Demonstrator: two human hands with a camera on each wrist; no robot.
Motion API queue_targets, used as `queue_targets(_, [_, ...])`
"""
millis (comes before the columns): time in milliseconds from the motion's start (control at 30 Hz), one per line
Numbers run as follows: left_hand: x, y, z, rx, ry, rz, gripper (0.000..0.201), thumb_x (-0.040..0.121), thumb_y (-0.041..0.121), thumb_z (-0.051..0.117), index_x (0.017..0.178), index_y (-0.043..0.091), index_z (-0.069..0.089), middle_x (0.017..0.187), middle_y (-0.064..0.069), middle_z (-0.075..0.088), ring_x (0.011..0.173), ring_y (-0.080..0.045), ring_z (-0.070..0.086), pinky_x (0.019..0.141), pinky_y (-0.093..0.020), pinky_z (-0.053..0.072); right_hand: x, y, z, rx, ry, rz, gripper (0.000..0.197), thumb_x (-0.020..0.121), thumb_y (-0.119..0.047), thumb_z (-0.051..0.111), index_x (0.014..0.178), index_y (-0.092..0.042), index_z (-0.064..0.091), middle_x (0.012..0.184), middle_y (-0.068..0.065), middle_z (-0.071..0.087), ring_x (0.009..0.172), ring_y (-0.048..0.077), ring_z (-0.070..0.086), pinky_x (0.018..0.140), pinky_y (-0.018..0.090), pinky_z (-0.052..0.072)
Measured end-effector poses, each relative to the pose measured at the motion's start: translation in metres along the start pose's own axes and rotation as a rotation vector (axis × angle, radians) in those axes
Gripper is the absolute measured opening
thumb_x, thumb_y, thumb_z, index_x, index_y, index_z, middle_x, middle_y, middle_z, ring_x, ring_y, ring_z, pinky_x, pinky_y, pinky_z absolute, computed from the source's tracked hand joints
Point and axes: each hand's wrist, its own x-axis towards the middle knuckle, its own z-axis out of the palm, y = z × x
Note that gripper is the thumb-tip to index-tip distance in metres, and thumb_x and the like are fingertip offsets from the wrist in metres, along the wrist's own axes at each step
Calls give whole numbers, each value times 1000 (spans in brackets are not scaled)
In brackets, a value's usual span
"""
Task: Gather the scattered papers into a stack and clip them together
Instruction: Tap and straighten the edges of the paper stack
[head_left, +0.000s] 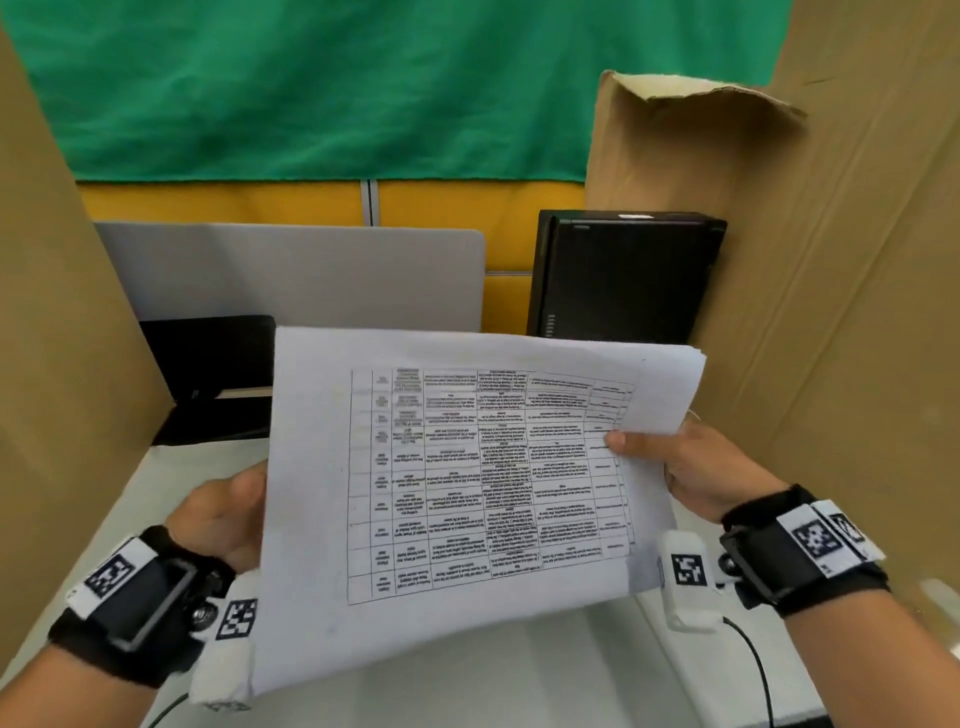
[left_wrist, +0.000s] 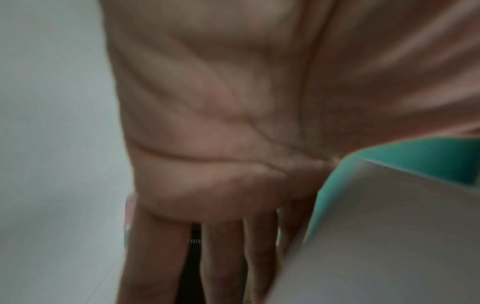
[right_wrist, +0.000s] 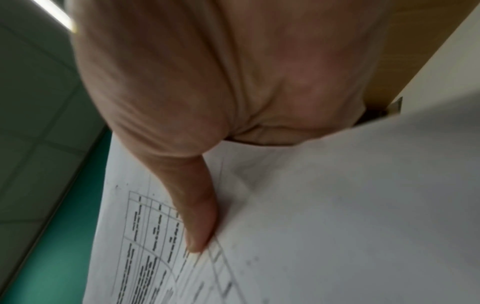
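Note:
I hold a stack of white papers (head_left: 467, 493) up over the white table (head_left: 519, 686), tilted, with a printed table on the top sheet. My right hand (head_left: 639, 444) pinches the stack's right edge, thumb on the printed side and fingers hidden behind. The right wrist view shows that thumb (right_wrist: 197, 222) pressing on the papers (right_wrist: 337, 205). My left hand (head_left: 244, 499) lies against the stack's left edge. In the left wrist view its fingers (left_wrist: 215, 257) are straight beside the papers (left_wrist: 389, 236). I see no clip.
Cardboard walls stand at the left (head_left: 52, 312) and right (head_left: 831, 260). At the back are a grey panel (head_left: 291, 275), a black box (head_left: 623, 275) and a black flat object (head_left: 208, 379). A thin black cable (head_left: 753, 665) runs over the table at the right.

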Motion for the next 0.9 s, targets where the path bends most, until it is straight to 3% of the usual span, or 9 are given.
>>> queue_targets(67, [11,4,1,203,176,-270,52,84,23,76,125,-7,65,129,-32,62,119,-41,63,97,-46,53,2,-1,-1,-42,16,9,43,85,-4,69,126,-15,66,124,9,75,113,29,72,100,53,55])
queue_targets(100, [18,2,-5,419,289,-269,47,73,21,84,116,6,74,120,-20,72,106,-33,71,84,-40,60,4,-1,0,-52,27,10,40,87,-3,69,126,-14,67,123,9,75,113,29,72,102,54,53])
queue_targets(233, [45,-12,-9,910,554,-166,36,98,19,57,134,20,61,125,3,70,113,-19,68,104,-45,49,10,-9,23,-118,121,-40,27,94,-6,65,117,-20,71,121,7,75,109,25,73,99,52,55])
queue_targets(300, [51,-23,-9,1029,677,-60,36,101,22,53,136,19,59,125,5,67,113,-16,63,103,-38,47,8,-14,42,-159,183,-133,25,97,-8,62,105,-31,69,113,-3,75,104,16,72,94,43,58])
queue_targets(400, [52,-31,3,940,723,134,26,99,21,56,121,32,63,111,17,68,101,-1,65,90,-25,49,3,-12,63,-119,245,-249,30,99,-12,62,102,-42,66,108,-16,72,104,10,69,88,34,58])
queue_targets(500, [42,-48,-3,805,801,158,22,91,23,68,109,35,66,102,23,70,89,9,69,82,-22,53,-2,17,72,-35,290,-211,28,97,-13,65,105,-40,68,111,-12,74,103,10,71,87,33,60])
queue_targets(633, [27,-84,-15,649,963,-34,38,69,45,84,95,24,66,98,6,73,95,-17,69,80,-37,52,-5,72,81,18,347,20,15,90,-11,74,97,-25,74,112,6,79,99,21,75,93,43,59])
queue_targets(733, [25,-100,-12,593,1022,-50,33,78,32,82,91,18,55,86,8,60,97,-24,59,76,-33,43,-3,88,81,21,362,69,12,89,-11,75,91,-23,75,106,8,80,95,20,76,88,38,60])
queue_targets(900, [32,-88,-21,685,951,76,11,80,26,80,86,27,71,76,17,75,74,5,71,70,-18,51,1,75,68,35,344,-76,26,94,-8,69,98,-34,70,96,-16,77,88,2,75,81,23,59])
